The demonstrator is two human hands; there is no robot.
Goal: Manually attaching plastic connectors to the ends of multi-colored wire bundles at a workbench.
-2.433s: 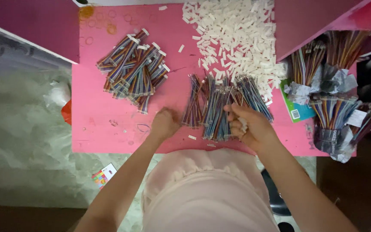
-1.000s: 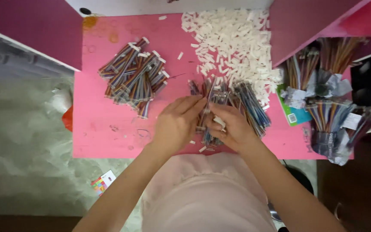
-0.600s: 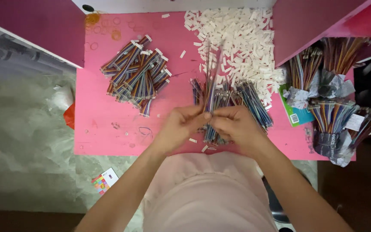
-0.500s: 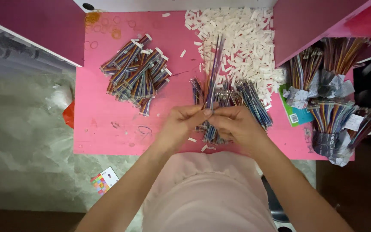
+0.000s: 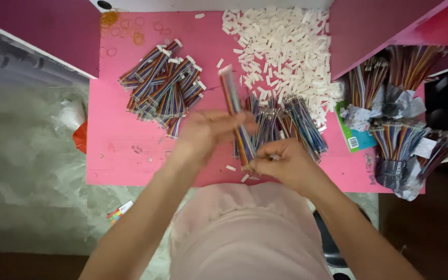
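Above the near edge of the pink table [image 5: 125,155], the right hand [image 5: 286,166] pinches the lower end of a multicoloured ribbon cable [image 5: 236,116], while the blurred left hand [image 5: 206,135] closes around its middle. Loose cables [image 5: 291,124] lie just behind, a finished cable pile [image 5: 162,85] to the left, white connectors [image 5: 286,46] beyond.

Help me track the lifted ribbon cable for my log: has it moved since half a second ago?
Yes. The ribbon cable has tilted left, its white tip swinging away from the white connector heap toward the finished cable pile.
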